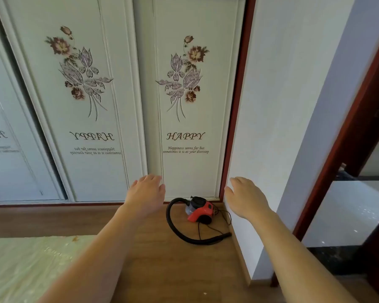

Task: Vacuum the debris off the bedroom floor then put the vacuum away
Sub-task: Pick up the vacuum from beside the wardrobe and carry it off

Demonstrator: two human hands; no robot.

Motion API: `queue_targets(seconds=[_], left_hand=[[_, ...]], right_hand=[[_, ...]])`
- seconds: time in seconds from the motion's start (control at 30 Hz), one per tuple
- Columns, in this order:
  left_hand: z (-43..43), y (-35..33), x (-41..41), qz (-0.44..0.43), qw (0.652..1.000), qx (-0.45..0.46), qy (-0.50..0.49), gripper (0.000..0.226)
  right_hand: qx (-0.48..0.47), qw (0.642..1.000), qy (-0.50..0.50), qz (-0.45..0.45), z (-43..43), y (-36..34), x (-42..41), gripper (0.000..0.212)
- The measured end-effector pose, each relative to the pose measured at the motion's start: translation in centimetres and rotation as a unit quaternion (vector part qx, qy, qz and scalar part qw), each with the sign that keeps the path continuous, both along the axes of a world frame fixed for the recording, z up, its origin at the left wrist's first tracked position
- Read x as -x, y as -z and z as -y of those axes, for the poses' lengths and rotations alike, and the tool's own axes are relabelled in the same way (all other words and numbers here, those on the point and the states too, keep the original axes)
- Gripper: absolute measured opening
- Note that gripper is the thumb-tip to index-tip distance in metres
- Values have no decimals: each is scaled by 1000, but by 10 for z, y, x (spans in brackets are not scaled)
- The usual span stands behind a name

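Note:
A small red and black canister vacuum point(199, 209) sits on the wooden floor point(162, 259) in the corner between the wardrobe and the wall. Its black hose point(173, 228) curls out to the left and back round to the right, ending near the wall, with a thin black cord point(208, 226) loose beside it. My left hand point(147, 193) is stretched forward, open, above and left of the vacuum. My right hand point(245, 197) is held out open on the vacuum's right, close to the wall. Neither hand touches anything. A small pale speck point(204, 293) lies on the near floor.
White sliding wardrobe doors point(184, 106) with flower prints and "HAPPY" lettering fill the back. A white wall point(271, 127) juts out on the right, with a dark red door frame point(337, 160) and a tiled room beyond. A pale green bed cover point(31, 265) lies at lower left.

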State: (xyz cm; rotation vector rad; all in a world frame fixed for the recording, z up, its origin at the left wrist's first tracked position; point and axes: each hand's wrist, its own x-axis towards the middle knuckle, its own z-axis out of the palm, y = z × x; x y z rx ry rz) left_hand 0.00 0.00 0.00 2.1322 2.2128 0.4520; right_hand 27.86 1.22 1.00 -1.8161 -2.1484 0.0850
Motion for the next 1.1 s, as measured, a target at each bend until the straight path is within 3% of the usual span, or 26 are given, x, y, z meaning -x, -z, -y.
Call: queue_targets(seconds=[0.2, 0.37, 0.5, 0.8, 0.93, 1.1], left_hand=[[-7, 12, 10, -2, 1000, 22, 0, 46], [-20, 19, 4, -6, 1000, 26, -5, 44], [-38, 20, -13, -16, 999, 35, -18, 44], [-87, 17, -60, -2, 999, 26, -44, 41], [-106, 19, -74, 0, 998, 23, -56, 41], [-135, 22, -75, 5, 998, 18, -66, 42]], right_hand=[[11, 1000, 7, 2, -2, 8, 2, 38], [7, 1000, 8, 1, -23, 23, -9, 21], [3, 1000, -7, -2, -47, 25, -25, 30], [17, 999, -19, -29, -117, 19, -68, 25], [39, 998, -37, -21, -143, 23, -79, 41], [36, 998, -48, -11, -175, 24, -81, 41]])
